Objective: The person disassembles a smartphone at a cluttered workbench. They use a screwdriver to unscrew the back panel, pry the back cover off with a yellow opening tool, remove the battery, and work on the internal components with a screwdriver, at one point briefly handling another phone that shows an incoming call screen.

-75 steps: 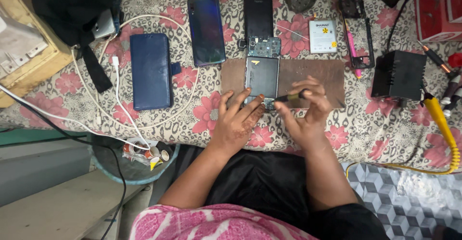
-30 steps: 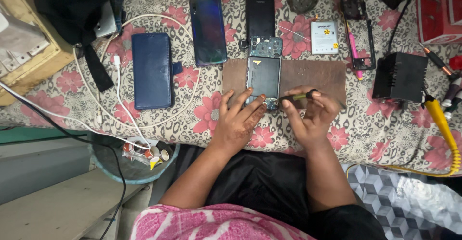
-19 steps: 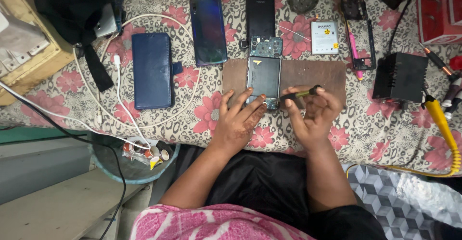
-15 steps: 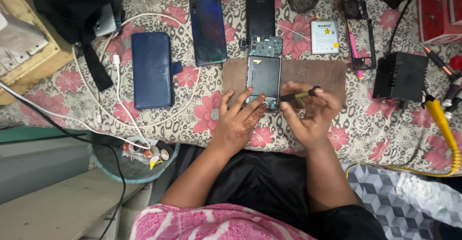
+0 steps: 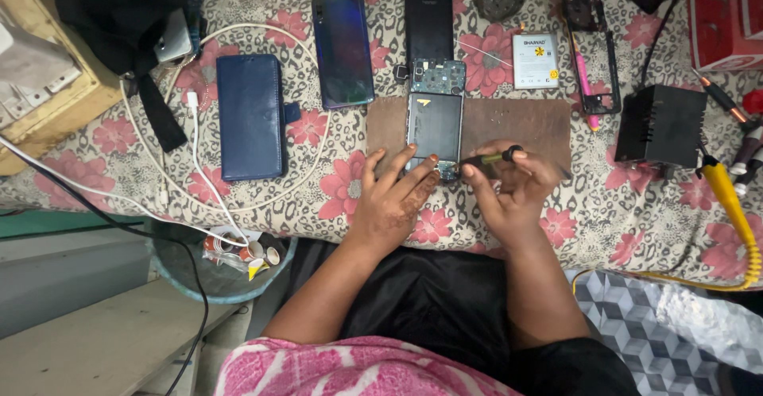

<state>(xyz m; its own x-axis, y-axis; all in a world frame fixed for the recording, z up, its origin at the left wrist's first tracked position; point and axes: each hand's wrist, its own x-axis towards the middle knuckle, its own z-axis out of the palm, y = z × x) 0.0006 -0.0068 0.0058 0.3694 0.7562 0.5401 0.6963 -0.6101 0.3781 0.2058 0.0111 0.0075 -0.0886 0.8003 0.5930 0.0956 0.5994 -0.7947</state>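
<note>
At the far left a wooden box [image 5: 48,94] sits on the flower-patterned cloth [image 5: 334,197], with a white cable [image 5: 195,138] looping past a closed blue wallet case [image 5: 252,115]. Next come a dark blue phone [image 5: 342,46] lying flat and a black phone [image 5: 429,19] above the opened phone [image 5: 434,122], which lies back-up on a brown mat [image 5: 524,122], its circuit board bare at the top end. The left hand [image 5: 393,197] rests on the cloth at the opened phone's lower left corner, fingers [image 5: 401,158] spread, their tips touching the phone's near edge. Just right of it, the right hand [image 5: 513,185] pinches a small screwdriver [image 5: 489,159] between thumb and fingers, the tool lying nearly level with its tip at the phone's lower right corner, so the phone's bottom edge sits between the two hands. Further right lie a white battery [image 5: 535,61], a bare phone frame [image 5: 592,50] with a pink tool across it, a black box [image 5: 660,126] and a yellow cable [image 5: 735,213] near the cloth's right edge.
</note>
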